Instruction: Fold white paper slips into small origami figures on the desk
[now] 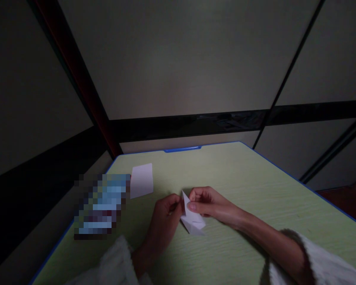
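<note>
A folded piece of white paper (193,215) with pointed corners is held just above the table, tilted, between my two hands. My right hand (206,201) pinches it from the right, with the thumb flat on its face and the fingers curled behind. On the other side my left hand (169,211) has its fingers bent together at the paper's left edge. Part of that grip is hidden behind the hand's own back. A flat white sheet of paper (142,181) lies farther off to the left, touched by neither hand.
A pale green wood-grain table (231,170) with a blue edge spreads beneath my hands. On its left side lies a pixelated, blurred-out flat item (103,206). Light cabinet panels (180,59) with a dark band stand right behind the table's far edge.
</note>
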Available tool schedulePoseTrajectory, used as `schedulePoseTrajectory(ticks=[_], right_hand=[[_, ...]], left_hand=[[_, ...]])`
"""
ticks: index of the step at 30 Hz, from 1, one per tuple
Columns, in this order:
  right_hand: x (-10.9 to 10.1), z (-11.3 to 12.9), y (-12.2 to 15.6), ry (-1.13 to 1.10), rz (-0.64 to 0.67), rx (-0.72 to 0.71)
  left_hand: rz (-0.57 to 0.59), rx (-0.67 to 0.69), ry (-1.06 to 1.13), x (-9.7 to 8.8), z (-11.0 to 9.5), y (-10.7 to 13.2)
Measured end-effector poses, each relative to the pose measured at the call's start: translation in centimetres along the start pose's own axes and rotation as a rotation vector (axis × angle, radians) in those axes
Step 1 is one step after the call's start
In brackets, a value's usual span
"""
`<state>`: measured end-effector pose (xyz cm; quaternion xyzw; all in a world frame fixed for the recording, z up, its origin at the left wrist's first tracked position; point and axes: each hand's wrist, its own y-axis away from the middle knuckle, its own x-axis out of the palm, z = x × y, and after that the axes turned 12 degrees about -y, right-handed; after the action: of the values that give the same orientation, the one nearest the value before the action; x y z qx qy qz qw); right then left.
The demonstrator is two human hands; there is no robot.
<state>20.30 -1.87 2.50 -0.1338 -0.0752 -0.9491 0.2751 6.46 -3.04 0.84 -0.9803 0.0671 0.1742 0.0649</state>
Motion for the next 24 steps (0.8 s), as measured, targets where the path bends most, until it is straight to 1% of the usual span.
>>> schedulePoseTrajectory(ticks=[7, 12, 16, 21, 24], right_hand=[[-0.2, 0.0, 0.0, -0.065, 0.061, 0.017], [-0.5, -0.2, -0.1, -0.001, 0.098, 0.076], [-0.9, -0.4, -0.1, 0.055, 0.12, 0.073], [-1.0, -0.6, -0.1, 0.1, 0.083, 0.085], [-0.9, -0.6, -0.1, 0.117, 0.066, 0.091]], left_hand=[[0.005, -0.025, -0.006, -0.1, 0.1, 0.0], [0.045, 0.007, 0.025, 0.0, 0.1, 0.1], [0.055, 0.001, 0.038, 0.0, 0.1, 0.1], [0.057, -0.015, 0.067, 0.0, -0.2, 0.1], [0.002, 0.019, 0.129, 0.0, -0.3, 0.1]])
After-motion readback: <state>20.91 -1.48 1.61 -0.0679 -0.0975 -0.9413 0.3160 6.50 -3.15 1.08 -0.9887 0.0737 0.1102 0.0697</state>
